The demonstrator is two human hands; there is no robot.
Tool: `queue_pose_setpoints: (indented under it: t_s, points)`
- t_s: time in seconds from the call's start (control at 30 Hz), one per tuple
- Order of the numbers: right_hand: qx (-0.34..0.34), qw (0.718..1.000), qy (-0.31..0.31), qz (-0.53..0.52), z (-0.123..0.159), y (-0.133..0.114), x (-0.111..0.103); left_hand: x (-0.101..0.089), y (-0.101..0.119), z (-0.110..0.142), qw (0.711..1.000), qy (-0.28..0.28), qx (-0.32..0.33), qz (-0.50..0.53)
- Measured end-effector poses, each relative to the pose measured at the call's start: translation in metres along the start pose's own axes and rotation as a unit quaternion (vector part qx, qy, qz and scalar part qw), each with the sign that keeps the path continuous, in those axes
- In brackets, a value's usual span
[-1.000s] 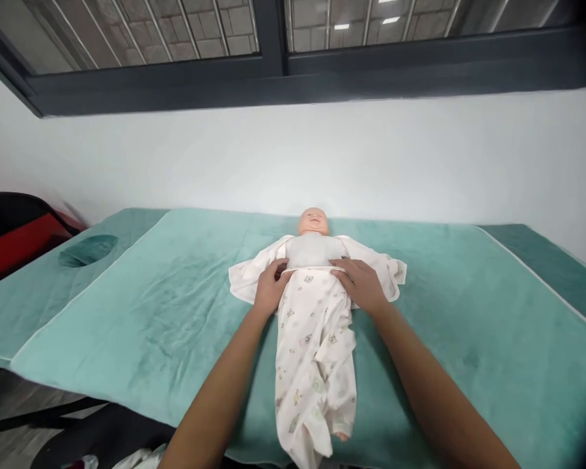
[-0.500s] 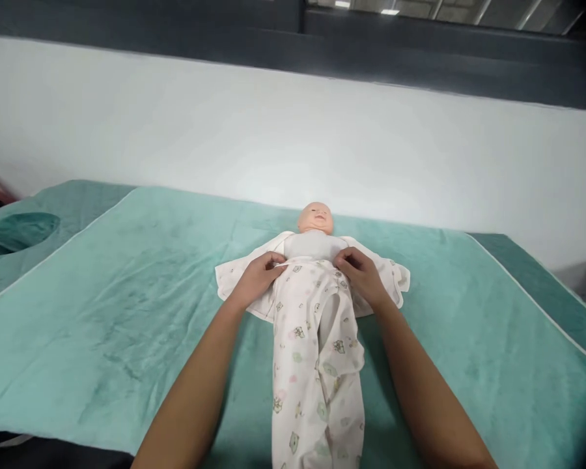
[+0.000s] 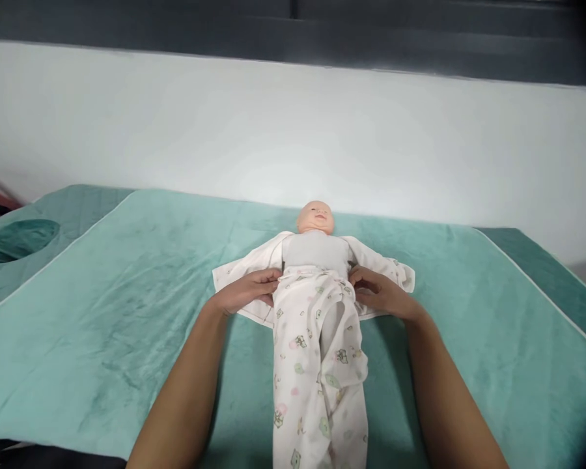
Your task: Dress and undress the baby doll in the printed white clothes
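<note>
A baby doll (image 3: pixel 315 217) lies on its back, head toward the wall, with a grey-white torso. Its white printed trousers (image 3: pixel 297 365) reach up to the waist, with a gap in the cloth at the crotch. An open white jacket (image 3: pixel 381 260) is spread under it, sleeves out to both sides. My left hand (image 3: pixel 249 290) rests at the left side of the waistband, fingers stretched and thumb apart. At the right side of the waist, my right hand (image 3: pixel 378 290) touches the trousers with bent fingers, thumb and fingertips apart. Cloth partly hides the fingertips of both.
A green padded cover (image 3: pixel 141 293) with pale piping spreads beneath the doll. On the far left it has an oval hollow (image 3: pixel 22 240). A white wall (image 3: pixel 293 143) stands behind, below a dark frame (image 3: pixel 176 29). Dark striped fabric (image 3: pixel 49 456) shows at the lower left.
Both hands have let go of the waistband's upper edge and moved outward and down to the sides of the waist. The waistband sits slightly lower, and the view has tilted a little.
</note>
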State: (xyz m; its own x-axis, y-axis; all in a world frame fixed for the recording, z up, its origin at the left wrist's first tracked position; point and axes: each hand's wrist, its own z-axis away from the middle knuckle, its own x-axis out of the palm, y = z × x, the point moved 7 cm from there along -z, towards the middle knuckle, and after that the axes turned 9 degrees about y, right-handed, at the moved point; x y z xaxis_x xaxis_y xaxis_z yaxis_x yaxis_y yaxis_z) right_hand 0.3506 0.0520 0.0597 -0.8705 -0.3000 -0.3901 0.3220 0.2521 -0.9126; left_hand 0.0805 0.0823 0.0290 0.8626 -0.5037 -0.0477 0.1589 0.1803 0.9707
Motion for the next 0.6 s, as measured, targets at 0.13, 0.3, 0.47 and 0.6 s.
queue_pose_setpoints:
  t_s: [0.13,0.3,0.47,0.6]
  points:
    - [-0.050,0.998,0.002,0.025,-0.001,-0.008,-0.001,0.004,0.001,0.002,0.999,-0.036,0.003,-0.016]
    - [-0.051,0.998,0.025,-0.004,-0.001,-0.006,0.002,0.004,0.003,-0.004,0.998,0.020,0.060,-0.007]
    - [-0.085,0.989,0.110,-0.052,-0.004,-0.010,-0.002,0.008,-0.005,-0.014,0.990,0.099,0.086,0.047]
    - [-0.102,0.979,0.164,-0.067,-0.007,-0.009,-0.004,0.009,-0.006,-0.020,0.980,0.151,0.100,0.082]
